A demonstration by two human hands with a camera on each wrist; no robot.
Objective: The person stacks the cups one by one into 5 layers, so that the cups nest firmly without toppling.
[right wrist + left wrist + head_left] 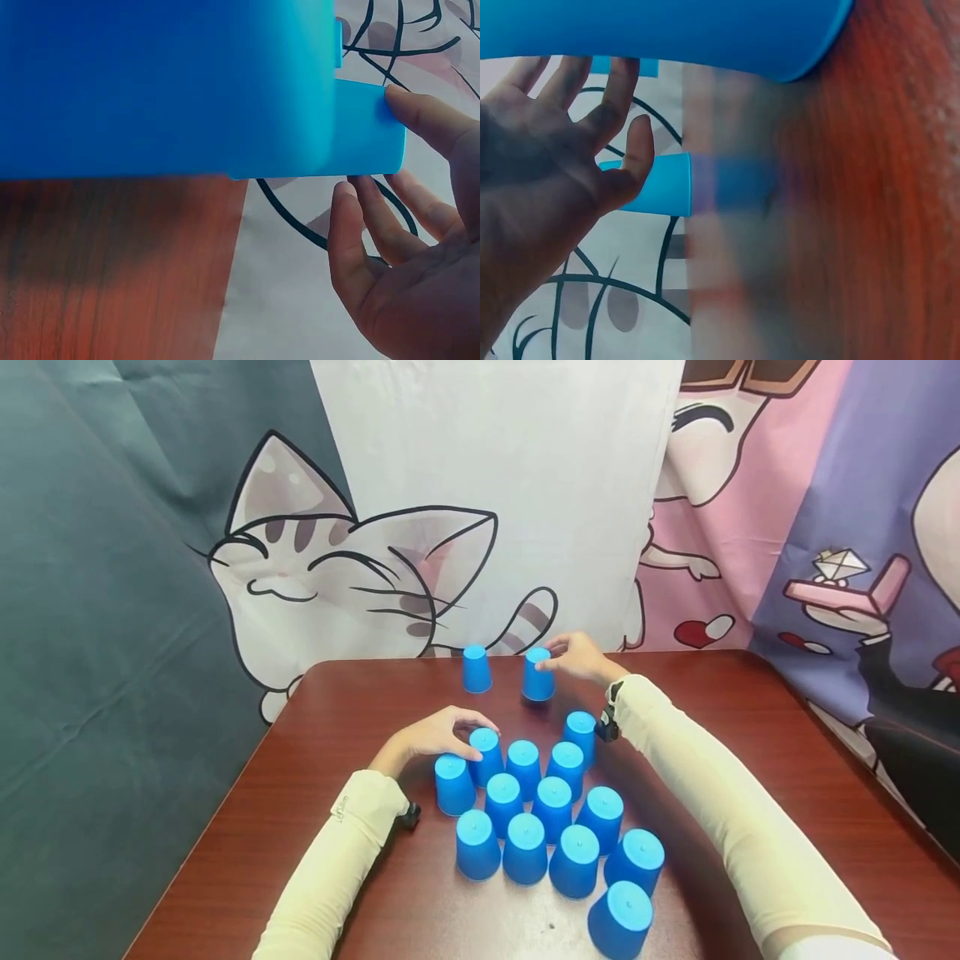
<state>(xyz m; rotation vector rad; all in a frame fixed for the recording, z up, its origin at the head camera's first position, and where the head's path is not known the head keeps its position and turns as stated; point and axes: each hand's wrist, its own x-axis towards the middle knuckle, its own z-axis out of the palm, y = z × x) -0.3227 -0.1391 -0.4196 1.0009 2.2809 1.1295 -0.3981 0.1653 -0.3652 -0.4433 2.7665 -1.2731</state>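
Note:
In the head view my right hand [583, 658] pinches a blue cup [538, 675] near the table's far edge, thumb on one side and fingers on the other. The cup is upside down with a dark shadow under it. In the right wrist view the fingertips [397, 97] lie along its closed end. My left hand [442, 732] curls its thumb and fingers round the top of another upside-down blue cup [486, 760] on the left of the group. A nearer cup [705, 30] hides the left fingertips in the left wrist view.
Another blue cup [477, 669] stands alone near the far edge. Several upside-down blue cups [553, 810] stand close together at the middle front, one [580, 735] below the right wrist. The brown table [360, 693] ends at a printed cloth [495, 460].

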